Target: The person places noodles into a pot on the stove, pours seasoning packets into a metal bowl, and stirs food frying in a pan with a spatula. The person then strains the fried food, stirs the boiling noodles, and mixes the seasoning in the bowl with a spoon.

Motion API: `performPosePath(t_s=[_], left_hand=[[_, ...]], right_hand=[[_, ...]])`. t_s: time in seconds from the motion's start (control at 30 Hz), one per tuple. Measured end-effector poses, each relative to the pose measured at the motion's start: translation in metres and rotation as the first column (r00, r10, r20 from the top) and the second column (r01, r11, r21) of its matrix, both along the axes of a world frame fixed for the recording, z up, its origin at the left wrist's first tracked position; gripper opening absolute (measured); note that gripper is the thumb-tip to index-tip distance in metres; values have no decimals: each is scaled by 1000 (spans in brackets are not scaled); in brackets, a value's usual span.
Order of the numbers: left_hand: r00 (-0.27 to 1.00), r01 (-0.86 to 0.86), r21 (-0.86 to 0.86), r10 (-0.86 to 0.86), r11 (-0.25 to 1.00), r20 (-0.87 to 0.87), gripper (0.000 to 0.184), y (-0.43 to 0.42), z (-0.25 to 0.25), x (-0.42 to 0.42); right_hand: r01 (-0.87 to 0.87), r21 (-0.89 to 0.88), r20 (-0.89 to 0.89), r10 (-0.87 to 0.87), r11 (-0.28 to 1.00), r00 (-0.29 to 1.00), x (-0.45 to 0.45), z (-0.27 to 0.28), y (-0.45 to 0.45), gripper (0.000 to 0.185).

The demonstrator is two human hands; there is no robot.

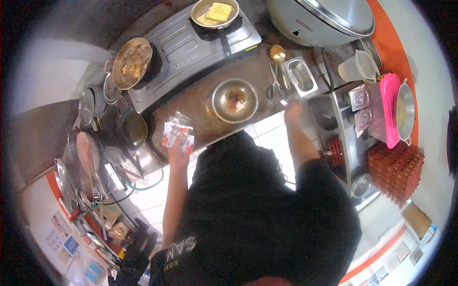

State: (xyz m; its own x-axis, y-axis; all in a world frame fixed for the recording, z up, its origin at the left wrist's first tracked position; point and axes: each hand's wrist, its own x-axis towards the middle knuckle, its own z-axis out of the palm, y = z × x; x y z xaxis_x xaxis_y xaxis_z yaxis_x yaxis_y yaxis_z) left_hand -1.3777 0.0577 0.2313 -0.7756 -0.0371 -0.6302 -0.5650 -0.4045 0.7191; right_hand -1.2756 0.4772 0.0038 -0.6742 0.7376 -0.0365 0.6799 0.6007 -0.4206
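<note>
My left hand (176,150) is closed around several torn-looking seasoning packets (177,132), white and red with clear plastic parts, near the counter's front edge. My right hand (294,110), a little blurred, pinches a small white scrap (283,102) in front of a steel container. Between the two hands a steel mixing bowl (219,101) sits on the counter, with dark red sauce and white powder (237,101) at its bottom. Scissors (274,86) and a spoon (277,54) with residue lie to the bowl's right.
On the Rinnai stove (174,52) stand a pan with noodle blocks (219,12) and a pan of browned food (134,64). A rectangular steel container (300,77), a large rice cooker (315,24) and a plastic jug (358,66) are at right. Egg trays (395,170) are stacked lower right.
</note>
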Motion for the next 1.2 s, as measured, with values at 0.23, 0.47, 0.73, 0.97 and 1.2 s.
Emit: performPosePath(t_s=[0.23, 0.47, 0.73, 0.97, 1.2], left_hand=[[999, -25, 60, 27, 998, -28, 29, -1, 1, 0], [997, -7, 73, 12, 997, -75, 29, 0, 2, 0], [997, 29, 104, -22, 994, -72, 32, 9, 21, -3], [1000, 1, 98, -4, 995, 29, 27, 13, 23, -3], [996, 48, 180, -33, 983, -86, 30, 22, 35, -2]], right_hand=[[59, -344, -73, -89, 937, 993, -9, 1, 27, 28], [34, -193, -191, -72, 981, 979, -11, 3, 22, 14], [-136, -16, 50, 137, 991, 989, -18, 35, 10, 13], [-73, -164, -53, 65, 984, 996, -21, 39, 9, 19], [-186, -271, -340, 86, 945, 936, 6, 42, -37, 15]])
